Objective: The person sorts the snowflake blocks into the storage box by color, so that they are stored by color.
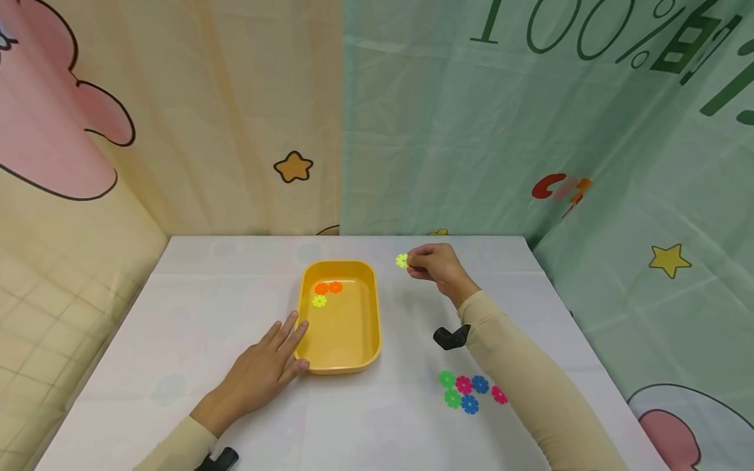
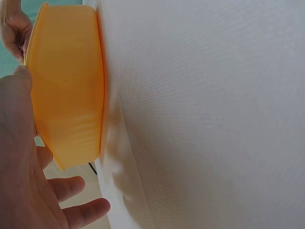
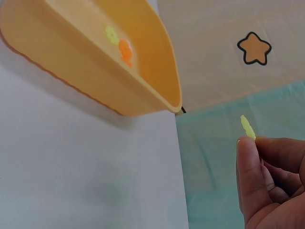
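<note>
Between thumb and forefinger my right hand [image 1: 437, 267] pinches a yellow flower-shaped piece [image 1: 402, 260], held to the right of the tray's far end. In the right wrist view this yellow piece [image 3: 247, 126] appears edge-on above the fingertips. My left hand [image 1: 259, 369] has its fingers spread and touches the left rim of the yellow tray [image 1: 370, 327]. Inside the tray, near its far left, lie two orange flower pieces [image 1: 335, 287] and one yellow flower piece [image 1: 319, 301]. The left wrist view shows the tray's outer side [image 2: 69, 90] beside the left fingers.
On the white table [image 1: 377, 432], near my right forearm, lies a loose group of green [image 1: 452, 398], pink [image 1: 463, 384] and blue flower pieces [image 1: 470, 404]. Printed curtains [image 1: 412, 131] stand behind the table. A black wrist strap part [image 1: 451, 337] juts from the right sleeve.
</note>
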`<state>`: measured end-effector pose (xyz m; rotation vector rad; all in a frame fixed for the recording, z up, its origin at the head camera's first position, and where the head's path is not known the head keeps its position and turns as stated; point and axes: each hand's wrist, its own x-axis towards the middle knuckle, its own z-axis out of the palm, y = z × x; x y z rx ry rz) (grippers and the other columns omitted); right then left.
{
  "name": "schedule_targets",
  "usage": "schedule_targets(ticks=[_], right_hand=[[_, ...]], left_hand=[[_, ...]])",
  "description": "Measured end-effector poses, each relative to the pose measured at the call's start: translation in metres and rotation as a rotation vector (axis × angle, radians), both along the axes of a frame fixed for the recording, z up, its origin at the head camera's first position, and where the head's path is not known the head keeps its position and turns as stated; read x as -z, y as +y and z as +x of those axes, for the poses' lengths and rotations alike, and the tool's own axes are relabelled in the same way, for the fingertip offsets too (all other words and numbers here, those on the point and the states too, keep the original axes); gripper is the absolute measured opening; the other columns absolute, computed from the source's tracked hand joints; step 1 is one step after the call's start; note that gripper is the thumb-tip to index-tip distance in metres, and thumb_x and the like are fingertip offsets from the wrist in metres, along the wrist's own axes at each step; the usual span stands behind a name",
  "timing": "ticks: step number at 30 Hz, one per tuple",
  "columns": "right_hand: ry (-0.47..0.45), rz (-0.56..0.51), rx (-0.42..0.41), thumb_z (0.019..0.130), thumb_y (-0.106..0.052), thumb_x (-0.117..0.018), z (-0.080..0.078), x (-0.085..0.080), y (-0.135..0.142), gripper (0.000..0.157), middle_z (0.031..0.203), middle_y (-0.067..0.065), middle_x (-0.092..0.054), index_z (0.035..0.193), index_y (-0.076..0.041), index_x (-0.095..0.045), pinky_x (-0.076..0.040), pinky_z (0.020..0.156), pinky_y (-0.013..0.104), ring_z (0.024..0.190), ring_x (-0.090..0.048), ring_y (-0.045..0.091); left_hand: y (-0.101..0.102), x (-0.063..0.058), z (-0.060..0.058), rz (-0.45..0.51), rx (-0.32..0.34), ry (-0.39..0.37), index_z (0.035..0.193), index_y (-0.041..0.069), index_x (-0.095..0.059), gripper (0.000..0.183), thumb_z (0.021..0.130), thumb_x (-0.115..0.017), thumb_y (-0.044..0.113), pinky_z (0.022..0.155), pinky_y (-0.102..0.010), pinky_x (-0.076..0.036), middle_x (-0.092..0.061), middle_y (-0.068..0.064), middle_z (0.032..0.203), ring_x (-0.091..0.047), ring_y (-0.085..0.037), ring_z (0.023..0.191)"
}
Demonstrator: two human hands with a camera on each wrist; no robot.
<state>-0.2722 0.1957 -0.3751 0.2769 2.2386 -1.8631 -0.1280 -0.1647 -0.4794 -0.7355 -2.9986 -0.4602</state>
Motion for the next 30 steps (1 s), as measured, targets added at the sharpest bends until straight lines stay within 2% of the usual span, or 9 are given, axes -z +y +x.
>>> schedule_targets(ticks=[7, 21, 30], right_hand=[[-0.003, 0.011, 0.002, 0.096, -0.003, -0.068, -0.005, 0.0, -0.008, 0.022, 0.095, 0.012, -0.071, 0.116, 0.007, -0.069, -0.061, 0.072, 0.026, 0.071, -0.071, 0.011], [0.01, 0.009, -0.004, 0.097, -0.006, -0.07, 0.0, 0.011, -0.018, 0.02, 0.099, 0.014, -0.072, 0.114, 0.004, -0.07, -0.061, 0.075, 0.027, 0.073, -0.072, 0.014], [0.001, 0.036, -0.013, 0.096, -0.006, -0.07, 0.0, 0.015, -0.038, 0.016, 0.098, 0.015, -0.071, 0.11, 0.002, -0.071, -0.061, 0.074, 0.028, 0.073, -0.071, 0.016]], left_hand=[[-0.001, -0.002, 0.001, 0.005, -0.008, -0.001, 0.163, 0.018, -0.029, 0.075, 0.103, -0.051, 0.056, 0.094, -0.065, -0.05, -0.016, -0.009, 0.171, -0.034, -0.045, 0.148], [0.001, 0.002, 0.003, 0.027, -0.006, 0.021, 0.162, 0.018, -0.03, 0.073, 0.102, -0.054, 0.053, 0.091, -0.065, -0.052, -0.019, -0.009, 0.17, -0.036, -0.045, 0.146], [-0.001, 0.006, 0.002, 0.024, -0.007, 0.027, 0.162, 0.018, -0.03, 0.074, 0.102, -0.052, 0.055, 0.091, -0.065, -0.051, -0.018, -0.008, 0.171, -0.036, -0.044, 0.147]])
